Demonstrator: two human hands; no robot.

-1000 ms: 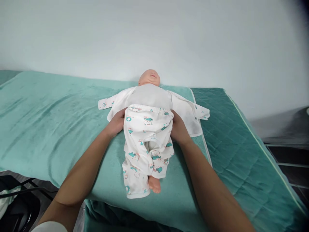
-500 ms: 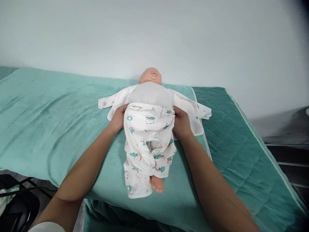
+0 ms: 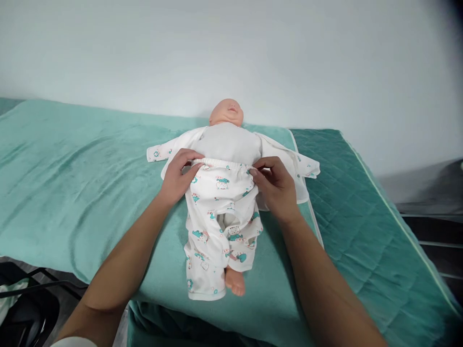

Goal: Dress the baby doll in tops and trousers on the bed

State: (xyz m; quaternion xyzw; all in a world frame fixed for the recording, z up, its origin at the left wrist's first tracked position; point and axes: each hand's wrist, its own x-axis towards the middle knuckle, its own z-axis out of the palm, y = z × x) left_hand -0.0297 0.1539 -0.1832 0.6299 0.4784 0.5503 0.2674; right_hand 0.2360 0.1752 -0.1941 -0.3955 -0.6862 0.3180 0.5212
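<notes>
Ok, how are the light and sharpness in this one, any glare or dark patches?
Head view: soft light, no strong glare on the wall; head view: top right corner goes dark, with a soft shadow low on the wall at right; head view: pants, left hand and right hand look fairly sharp.
</notes>
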